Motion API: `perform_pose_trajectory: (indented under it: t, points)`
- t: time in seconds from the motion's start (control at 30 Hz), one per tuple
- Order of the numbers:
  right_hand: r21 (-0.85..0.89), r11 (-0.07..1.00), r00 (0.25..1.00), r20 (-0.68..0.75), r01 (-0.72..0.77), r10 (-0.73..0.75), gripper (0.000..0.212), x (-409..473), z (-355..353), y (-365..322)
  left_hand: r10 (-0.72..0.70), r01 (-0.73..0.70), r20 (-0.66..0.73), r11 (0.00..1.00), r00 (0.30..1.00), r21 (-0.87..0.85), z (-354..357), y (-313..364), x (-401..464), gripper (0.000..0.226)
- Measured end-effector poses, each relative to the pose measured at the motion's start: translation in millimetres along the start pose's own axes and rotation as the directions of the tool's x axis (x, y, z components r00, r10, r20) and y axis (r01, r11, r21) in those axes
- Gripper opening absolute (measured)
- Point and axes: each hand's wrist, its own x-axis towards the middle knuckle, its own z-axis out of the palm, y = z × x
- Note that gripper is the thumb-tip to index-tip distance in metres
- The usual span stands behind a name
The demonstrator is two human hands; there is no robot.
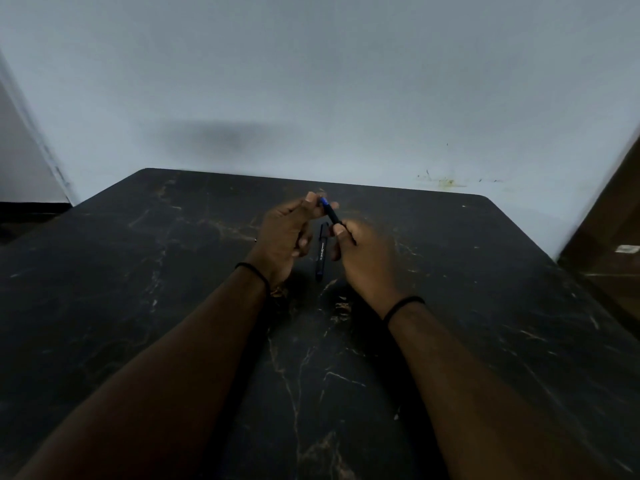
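A dark pen with a blue end (330, 212) is held up between both hands above the black marble table (138, 271). My left hand (285, 237) pinches its blue end with thumb and fingertips. My right hand (363, 258) grips the pen's lower part, which is hidden in the fist. A second black pen with white lettering (321, 252) lies flat on the table between the two hands, pointing away from me.
The table runs to a grey wall (311, 81) at the back. A brown wooden panel (609, 230) stands at the right edge. Both wrists wear thin black bands.
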Motion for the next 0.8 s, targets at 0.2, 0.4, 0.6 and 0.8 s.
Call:
perform_pose_trajectory:
  t: [0.2,0.4,0.6,0.8]
  points:
    - [0.47,0.846,0.951,0.282,-0.251,0.125,0.035,-3.4,-3.6,-4.8,-0.094,0.115,0.216,0.99,0.972,-0.085,-7.6,0.1,-2.6,0.029]
    - [0.611,0.657,0.863,0.489,-0.441,0.125,0.033,-5.2,-10.4,-7.3,-0.098,0.151,0.281,0.973,0.955,-0.174,-5.3,1.0,-2.6,0.026]
    - [0.588,0.726,0.906,0.408,-0.357,0.115,0.032,-5.8,-5.5,-9.5,-0.018,0.076,0.231,0.966,0.973,-0.247,-3.3,-2.8,-0.9,0.017]
    - [0.512,0.843,0.975,0.214,-0.168,0.065,0.023,-9.3,-3.3,-8.2,-0.003,0.037,0.154,0.974,0.988,-0.223,-3.0,-7.1,0.7,0.018]
